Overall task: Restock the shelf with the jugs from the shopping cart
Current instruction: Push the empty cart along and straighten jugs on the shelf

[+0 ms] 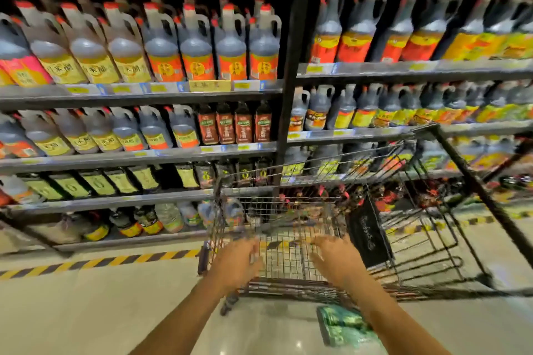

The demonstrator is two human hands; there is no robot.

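So, your left hand (240, 261) and right hand (336, 258) were both stretched out in front of you, fingers loosely spread and holding nothing, reaching down toward the near end of the shopping cart (288, 239). They're motion-blurred, so I can't tell if either one was actually touching the wire or just hovering over it. Palms looked turned inward toward each other, which to me reads like you were going in two-handed for something bulky in the basket, or grabbing the cart to shift it.

Thing is, I couldn't make out any jugs in the cart basket at all. Through the mesh it mostly looked like bare wire and floor, but the blur makes that hard to call. The jugs I could see were on the shelf (138, 89): rows of dark handled jugs with red caps (196, 49) standing upright, packed side by side right up to the shelf edge, labels facing out so shoppers can read them.

The cart sat nose-in to the shelving, close enough that you'd barely need to step to move stuff across. There was also a green packet (343, 326) lying on the floor just under your right forearm.
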